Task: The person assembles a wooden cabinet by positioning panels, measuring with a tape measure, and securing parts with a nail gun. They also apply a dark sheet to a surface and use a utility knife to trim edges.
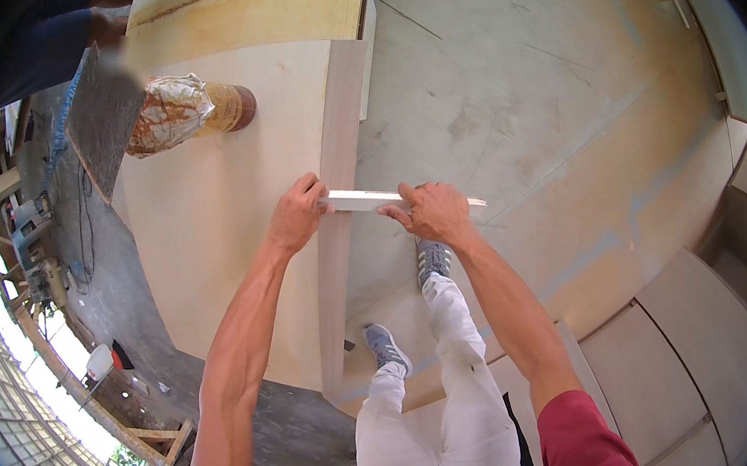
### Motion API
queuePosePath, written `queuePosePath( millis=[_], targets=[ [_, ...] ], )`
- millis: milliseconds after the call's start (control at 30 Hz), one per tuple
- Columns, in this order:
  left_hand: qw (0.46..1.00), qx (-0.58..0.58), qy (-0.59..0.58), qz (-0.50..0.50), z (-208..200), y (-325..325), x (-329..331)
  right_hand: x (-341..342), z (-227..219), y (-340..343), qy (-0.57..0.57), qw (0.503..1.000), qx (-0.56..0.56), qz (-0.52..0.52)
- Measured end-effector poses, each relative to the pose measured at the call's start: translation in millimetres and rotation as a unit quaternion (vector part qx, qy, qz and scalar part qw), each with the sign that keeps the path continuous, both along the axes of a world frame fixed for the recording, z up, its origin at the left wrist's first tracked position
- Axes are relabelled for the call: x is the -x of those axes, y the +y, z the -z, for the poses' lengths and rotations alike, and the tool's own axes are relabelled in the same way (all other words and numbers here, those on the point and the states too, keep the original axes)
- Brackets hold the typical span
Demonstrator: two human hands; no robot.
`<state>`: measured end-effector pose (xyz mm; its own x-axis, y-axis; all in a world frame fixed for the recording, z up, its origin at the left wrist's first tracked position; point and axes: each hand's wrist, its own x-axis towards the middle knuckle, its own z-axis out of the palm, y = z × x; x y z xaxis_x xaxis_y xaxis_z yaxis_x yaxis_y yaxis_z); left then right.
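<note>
A thin white strip (pixel 356 200) spans the gap between my two hands, held roughly level above the edge of a pale wooden panel. My left hand (pixel 300 211) pinches its left end, over the panel's light-wood edge band (pixel 329 228). Farther along, my right hand (pixel 430 211) grips the strip, and its narrow tip sticks out past the fingers on the right. What the strip is made of I cannot tell. The wooden panel (pixel 228 239) lies under and left of my left hand.
On the panel stands a crumpled, stained bag or wrapped container (pixel 170 113) with a brown-ended can (pixel 237 108) beside it. A dark board (pixel 103 125) juts in at its left. Another person's dark-clothed legs (pixel 36 50) show at upper left. Pale cabinet panels (pixel 643 368) stand at lower right.
</note>
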<state>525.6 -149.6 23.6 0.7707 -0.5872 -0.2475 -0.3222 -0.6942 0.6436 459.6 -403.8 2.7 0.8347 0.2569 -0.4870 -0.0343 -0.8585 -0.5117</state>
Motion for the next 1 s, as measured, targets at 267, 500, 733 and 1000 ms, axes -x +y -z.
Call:
queuePosePath(
  millis=[267,500,733,1000],
  targets=[
    [0.999,0.019,-0.038,-0.002,10,-43,-94,-82,4,-36,-0.022,0.999,0.035,0.03],
    [0.995,0.026,-0.095,0.015,19,-87,-188,-158,3,-67,-0.043,0.993,0.072,0.081],
    [0.992,0.034,-0.112,0.046,24,-102,-227,-192,6,-80,-0.044,0.991,0.079,0.094],
    [0.992,0.042,-0.108,0.039,22,-103,-230,-192,13,-79,-0.056,0.99,0.074,0.101]
  ],
)
